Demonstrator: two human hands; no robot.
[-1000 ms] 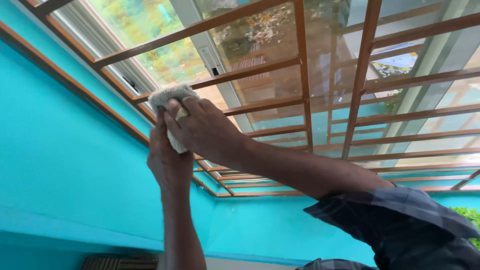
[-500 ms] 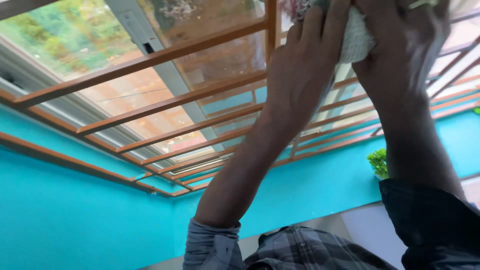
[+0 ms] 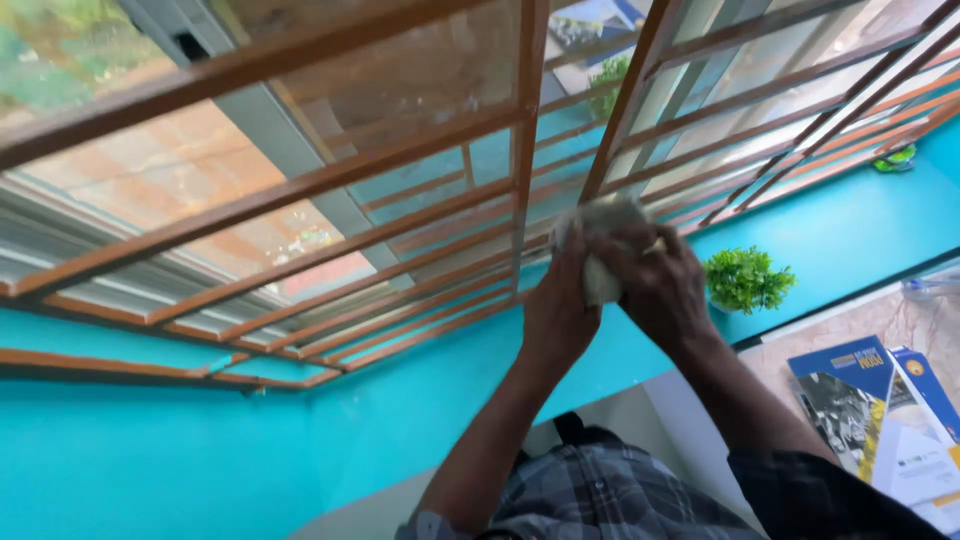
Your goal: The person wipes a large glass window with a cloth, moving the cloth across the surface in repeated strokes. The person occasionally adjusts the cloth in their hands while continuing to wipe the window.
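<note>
I've come down from the top of the grille [image 3: 300, 185]: both hands now sit lower, at the foot of a vertical bar [image 3: 625, 110]. My left hand [image 3: 556, 310] and right hand [image 3: 655, 285] are closed on the cloth [image 3: 598, 250], pressing it against the bar, so the wiping has shifted to the lower rungs beside the small plant [image 3: 745, 278].

Both hands [image 3: 610, 290] brought the cloth [image 3: 600, 240] lower down the grille [image 3: 520, 130]

1 head camera — tilted, close, facing the window grille [image 3: 330, 180].
</note>
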